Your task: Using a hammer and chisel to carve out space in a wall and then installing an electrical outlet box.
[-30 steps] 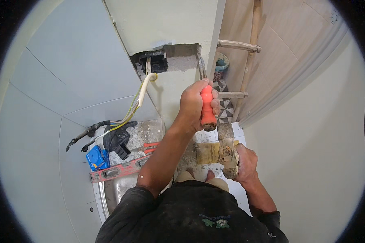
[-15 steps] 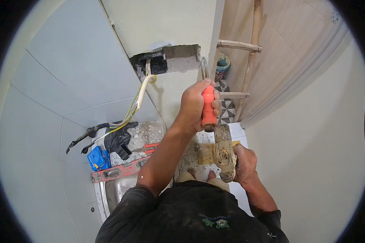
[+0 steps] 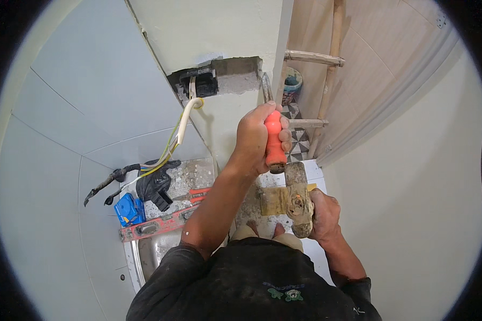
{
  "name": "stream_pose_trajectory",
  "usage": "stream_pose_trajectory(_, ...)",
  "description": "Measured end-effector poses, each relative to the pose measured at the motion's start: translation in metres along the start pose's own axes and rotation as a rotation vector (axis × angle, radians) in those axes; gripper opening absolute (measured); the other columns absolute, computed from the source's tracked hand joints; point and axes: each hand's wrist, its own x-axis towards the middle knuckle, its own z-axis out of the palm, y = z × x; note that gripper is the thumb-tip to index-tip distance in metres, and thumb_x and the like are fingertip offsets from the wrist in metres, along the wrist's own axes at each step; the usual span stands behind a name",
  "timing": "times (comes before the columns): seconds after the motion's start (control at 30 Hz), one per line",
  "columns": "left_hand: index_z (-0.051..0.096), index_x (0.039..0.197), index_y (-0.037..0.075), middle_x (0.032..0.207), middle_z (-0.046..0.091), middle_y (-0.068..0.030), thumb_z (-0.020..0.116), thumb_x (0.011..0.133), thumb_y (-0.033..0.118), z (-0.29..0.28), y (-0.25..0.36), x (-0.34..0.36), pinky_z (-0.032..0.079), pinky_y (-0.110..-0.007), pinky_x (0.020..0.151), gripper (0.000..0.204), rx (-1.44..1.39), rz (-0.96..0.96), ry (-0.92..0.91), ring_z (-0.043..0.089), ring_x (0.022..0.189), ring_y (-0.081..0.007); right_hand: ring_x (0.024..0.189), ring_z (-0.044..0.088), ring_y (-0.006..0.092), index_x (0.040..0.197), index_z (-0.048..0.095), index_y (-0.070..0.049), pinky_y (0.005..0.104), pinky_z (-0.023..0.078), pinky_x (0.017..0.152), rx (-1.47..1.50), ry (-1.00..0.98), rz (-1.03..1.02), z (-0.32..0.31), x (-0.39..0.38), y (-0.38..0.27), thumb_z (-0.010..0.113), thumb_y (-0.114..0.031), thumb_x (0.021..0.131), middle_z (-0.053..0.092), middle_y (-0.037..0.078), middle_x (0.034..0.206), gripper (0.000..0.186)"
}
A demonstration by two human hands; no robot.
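Note:
My left hand [image 3: 253, 132] is closed around the orange handle of a chisel [image 3: 275, 138]. The chisel's metal blade points away from me, its tip by the right end of a rectangular recess [image 3: 240, 84] cut in the pale wall. My right hand [image 3: 324, 213] grips a worn, dirty hammer [image 3: 299, 200]; its head lies close below the chisel's butt, apart from it. Most of the hammer's handle is hidden by my fingers. A black electrical box [image 3: 205, 84] sits in the recess's left part, with a white conduit [image 3: 188, 120] and wires coming out of it.
Left below are a blue box-shaped thing [image 3: 128, 209], a red spirit level [image 3: 160, 227] over a steel sink [image 3: 154, 252], red-handled pliers [image 3: 199, 195], and a black plastic bag [image 3: 156, 182]. A wooden ladder [image 3: 326, 80] leans at the right, near a bucket [image 3: 292, 85].
The view has shifted slightly, so the wall and recess sit a little further left. Both hands keep their holds on the chisel and hammer, almost in the same places.

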Motion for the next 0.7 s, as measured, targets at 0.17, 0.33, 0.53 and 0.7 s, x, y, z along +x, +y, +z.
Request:
stream_pose_trajectory(0.17,0.042,0.097,0.005,0.070,0.049,-0.0072,0.046,0.090,0.022,0.004,-0.002,0.000,0.043,-0.030,0.042,0.018,0.009,0.018,0.025,0.047,0.050,-0.0145,0.059,0.057,0.0319,0.090,0.054,0.001,0.0382,0.048,0.055,0.010,0.006,-0.004,0.000,-0.001,0.001,0.064,-0.010,0.056,0.054,0.015,0.069,0.036)
stream_pose_trajectory(0.33,0.041,0.097,0.005,0.070,0.048,-0.0072,0.046,0.090,0.022,0.005,-0.005,0.000,0.044,-0.030,0.042,0.019,0.005,0.032,0.036,0.048,0.050,-0.0146,0.060,0.057,0.0326,0.089,0.054,0.001,0.0382,0.048,0.055,-0.011,0.011,-0.001,-0.001,-0.001,0.001,0.064,-0.009,0.057,0.054,0.015,0.070,0.035)
stream_pose_trajectory(0.53,0.041,0.097,0.005,0.070,0.048,-0.0074,0.046,0.090,0.021,0.007,-0.007,0.001,0.043,-0.030,0.042,0.019,-0.026,0.036,0.043,0.048,0.051,-0.0143,0.057,0.056,0.0319,0.086,0.054,0.000,0.0384,0.047,0.052,0.010,0.040,-0.009,-0.001,0.001,0.004,0.066,-0.009,0.056,0.053,0.014,0.068,0.034)
stream_pose_trajectory(0.7,0.042,0.097,0.005,0.071,0.048,-0.0076,0.047,0.089,0.021,0.009,-0.007,0.001,0.043,-0.030,0.042,0.019,-0.064,0.021,0.075,0.048,0.052,-0.0141,0.052,0.052,0.0287,0.081,0.054,-0.002,0.0366,0.043,0.046,0.064,0.089,-0.216,-0.010,0.004,0.006,0.069,-0.012,0.054,0.050,0.012,0.065,0.032)
